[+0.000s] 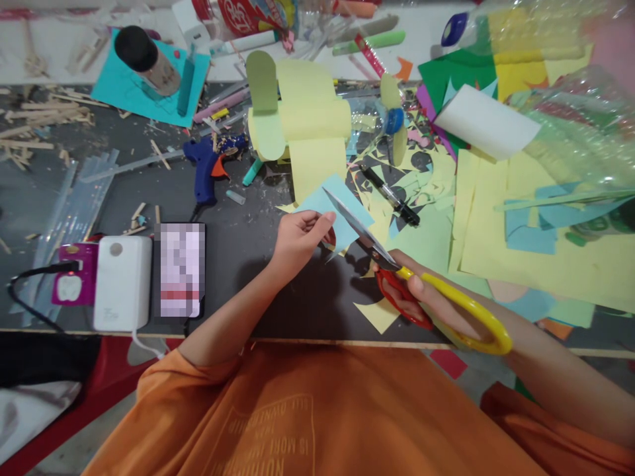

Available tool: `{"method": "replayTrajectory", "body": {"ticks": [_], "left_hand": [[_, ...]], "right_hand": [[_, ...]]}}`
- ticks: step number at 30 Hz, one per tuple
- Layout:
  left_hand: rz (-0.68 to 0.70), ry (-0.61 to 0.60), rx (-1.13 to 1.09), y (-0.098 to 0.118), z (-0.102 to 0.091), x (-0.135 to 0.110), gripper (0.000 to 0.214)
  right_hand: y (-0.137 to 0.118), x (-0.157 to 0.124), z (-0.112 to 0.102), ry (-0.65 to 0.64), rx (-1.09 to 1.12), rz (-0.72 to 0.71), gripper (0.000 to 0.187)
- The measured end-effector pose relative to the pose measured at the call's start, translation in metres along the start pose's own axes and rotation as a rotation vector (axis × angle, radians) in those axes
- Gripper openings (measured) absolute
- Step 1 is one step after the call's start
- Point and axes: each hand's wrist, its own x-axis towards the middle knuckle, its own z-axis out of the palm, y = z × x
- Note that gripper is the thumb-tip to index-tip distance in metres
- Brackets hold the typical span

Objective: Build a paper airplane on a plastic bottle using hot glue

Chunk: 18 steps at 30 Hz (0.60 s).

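My left hand point(303, 239) pinches a small piece of light blue paper point(356, 201) at its lower left edge, above the dark table. In my right hand point(421, 291) is a pair of scissors point(370, 241) with one red and one yellow handle loop. The blades point up and left across the blue paper; a lower part of them is hidden by the paper. Just beyond lies a plastic bottle point(370, 119) with a blue cap, wrapped in pale yellow paper point(317, 119) with flat paper pieces sticking out like wings.
A blue glue gun point(202, 162) lies left of the bottle. Near the front edge are a phone point(181, 271) and a white power bank point(123, 281). A black marker point(391, 196) rests among paper scraps; yellow sheets point(520, 251) spread at right.
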Motion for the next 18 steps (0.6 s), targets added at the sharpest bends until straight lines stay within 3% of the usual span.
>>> {"method": "replayTrajectory", "body": {"ticks": [18], "left_hand": [[-0.020,-0.015,-0.069,-0.0087,-0.0019,0.0034,0.044]], "right_hand": [[-0.0023,0.0029,0.0059,0.123,-0.029,0.047,0.057]]}}
